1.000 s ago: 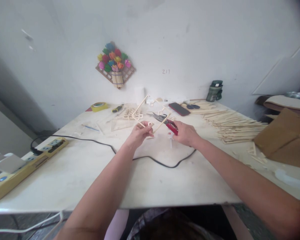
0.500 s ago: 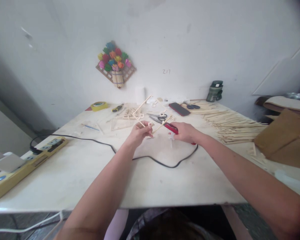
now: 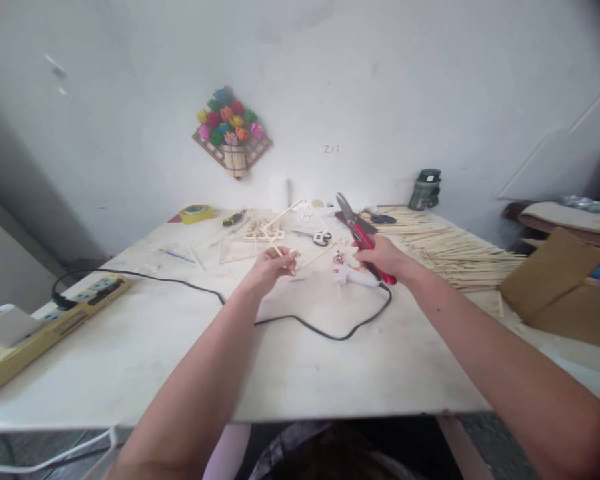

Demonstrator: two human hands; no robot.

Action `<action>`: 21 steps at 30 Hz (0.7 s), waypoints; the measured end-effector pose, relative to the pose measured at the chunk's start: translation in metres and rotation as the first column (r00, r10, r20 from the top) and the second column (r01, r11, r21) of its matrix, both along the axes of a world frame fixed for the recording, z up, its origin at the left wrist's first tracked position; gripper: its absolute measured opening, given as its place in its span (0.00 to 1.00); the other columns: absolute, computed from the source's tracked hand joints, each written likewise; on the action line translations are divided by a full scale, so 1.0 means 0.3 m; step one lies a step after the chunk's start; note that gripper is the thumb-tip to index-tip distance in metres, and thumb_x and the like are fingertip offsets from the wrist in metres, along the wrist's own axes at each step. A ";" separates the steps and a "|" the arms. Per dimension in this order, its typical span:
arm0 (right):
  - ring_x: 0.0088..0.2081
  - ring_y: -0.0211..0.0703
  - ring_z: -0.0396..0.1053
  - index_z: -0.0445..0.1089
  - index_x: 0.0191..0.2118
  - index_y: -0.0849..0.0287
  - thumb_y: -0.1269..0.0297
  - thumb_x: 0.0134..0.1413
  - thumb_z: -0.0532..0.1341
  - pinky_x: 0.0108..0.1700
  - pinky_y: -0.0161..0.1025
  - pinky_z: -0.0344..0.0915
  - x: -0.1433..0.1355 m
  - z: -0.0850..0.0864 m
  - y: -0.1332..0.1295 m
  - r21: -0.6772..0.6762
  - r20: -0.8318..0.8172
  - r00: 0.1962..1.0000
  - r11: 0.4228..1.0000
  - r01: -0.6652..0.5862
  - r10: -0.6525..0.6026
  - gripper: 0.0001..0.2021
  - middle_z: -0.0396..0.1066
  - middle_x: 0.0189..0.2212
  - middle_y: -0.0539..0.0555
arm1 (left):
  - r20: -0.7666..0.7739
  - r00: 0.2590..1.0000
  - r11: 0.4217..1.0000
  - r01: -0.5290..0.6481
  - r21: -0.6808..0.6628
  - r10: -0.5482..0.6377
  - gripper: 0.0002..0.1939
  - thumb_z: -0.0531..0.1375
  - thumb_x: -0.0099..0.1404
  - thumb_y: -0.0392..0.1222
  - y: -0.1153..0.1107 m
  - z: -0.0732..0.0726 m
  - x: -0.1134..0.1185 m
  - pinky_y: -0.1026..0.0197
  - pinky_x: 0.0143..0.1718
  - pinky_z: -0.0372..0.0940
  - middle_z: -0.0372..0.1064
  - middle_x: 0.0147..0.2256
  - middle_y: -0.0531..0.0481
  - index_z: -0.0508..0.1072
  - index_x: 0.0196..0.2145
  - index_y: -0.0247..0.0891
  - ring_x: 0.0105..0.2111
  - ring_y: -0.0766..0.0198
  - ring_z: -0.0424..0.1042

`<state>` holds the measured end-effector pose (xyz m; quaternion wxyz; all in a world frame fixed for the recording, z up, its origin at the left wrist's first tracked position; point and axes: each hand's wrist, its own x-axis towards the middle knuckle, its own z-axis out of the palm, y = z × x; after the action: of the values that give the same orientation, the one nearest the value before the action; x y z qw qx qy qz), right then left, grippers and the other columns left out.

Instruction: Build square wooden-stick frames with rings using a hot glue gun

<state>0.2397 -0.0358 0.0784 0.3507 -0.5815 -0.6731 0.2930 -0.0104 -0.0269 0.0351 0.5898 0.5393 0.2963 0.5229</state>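
Between its thumb and fingers, my left hand point(image 3: 274, 267) pinches a frame of thin wooden sticks point(image 3: 286, 215) joined at angles, raised above the table. My right hand point(image 3: 383, 257) is wrapped round red-handled cutters point(image 3: 363, 239), whose metal jaws point up and away from me, apart from the sticks. Beneath the cutters a white glue gun point(image 3: 353, 275) lies on the table, its black cord trailing to the left. Just beyond my hands rest scissors point(image 3: 323, 238) with dark handles and a pile of small wooden stick pieces point(image 3: 263, 231).
Many loose sticks point(image 3: 460, 257) spread at the right beside a cardboard box point(image 3: 560, 287). A yellow power strip point(image 3: 87, 313) runs along the left edge. Yellow tape point(image 3: 196, 213), a utility knife point(image 3: 233, 218), a phone point(image 3: 365, 223) and a green bottle point(image 3: 425, 190) stand or lie at the back.
My right hand has drawn the cutters away from the stick frame, to the right, and their jaws now point upward. The glue gun is now uncovered. My left hand keeps the frame, slightly lower.
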 end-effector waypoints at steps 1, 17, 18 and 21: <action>0.20 0.38 0.63 0.63 0.36 0.62 0.69 0.38 0.59 0.24 0.36 0.61 -0.011 0.012 -0.004 -0.015 -0.157 0.987 0.999 -0.028 0.025 0.13 0.64 0.17 0.48 | -0.017 1.000 1.000 -0.002 -0.010 0.001 0.11 0.65 0.47 0.43 0.000 -0.001 -0.001 0.68 0.23 0.62 0.63 0.19 0.53 0.68 0.25 0.33 0.21 0.72 0.63; 0.21 0.37 0.64 0.63 0.28 0.63 0.74 0.36 0.57 0.28 0.40 0.66 -0.118 0.046 0.015 -0.123 -0.655 0.738 0.942 -0.312 0.159 0.07 0.69 0.23 0.55 | -0.144 0.989 0.992 0.024 -0.120 -0.042 0.15 0.65 0.47 0.44 0.001 0.019 -0.028 0.68 0.16 0.60 0.72 0.24 0.44 0.69 0.30 0.32 0.19 0.65 0.69; 0.21 0.37 0.64 0.62 0.27 0.63 0.74 0.36 0.57 0.28 0.40 0.66 -0.123 0.043 0.012 -0.126 -0.664 0.734 0.946 -0.299 0.144 0.06 0.69 0.23 0.55 | -0.106 0.994 0.991 -0.010 -0.136 -0.005 0.15 0.65 0.47 0.44 0.002 0.020 -0.027 0.69 0.16 0.59 0.72 0.24 0.44 0.69 0.30 0.32 0.18 0.67 0.69; 0.22 0.38 0.64 0.62 0.27 0.62 0.73 0.37 0.55 0.30 0.41 0.66 -0.135 0.031 0.010 -0.133 -0.710 0.697 0.952 -0.274 0.101 0.06 0.68 0.24 0.55 | 0.035 0.997 0.984 -0.061 -0.168 0.068 0.14 0.66 0.47 0.41 0.006 0.020 -0.017 0.71 0.19 0.61 0.72 0.25 0.45 0.71 0.29 0.30 0.19 0.71 0.68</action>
<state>0.1992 -0.0329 0.0877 0.4761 -0.3927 -0.5095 0.5996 -0.0156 -0.0250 0.0410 0.6215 0.4675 0.3444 0.5260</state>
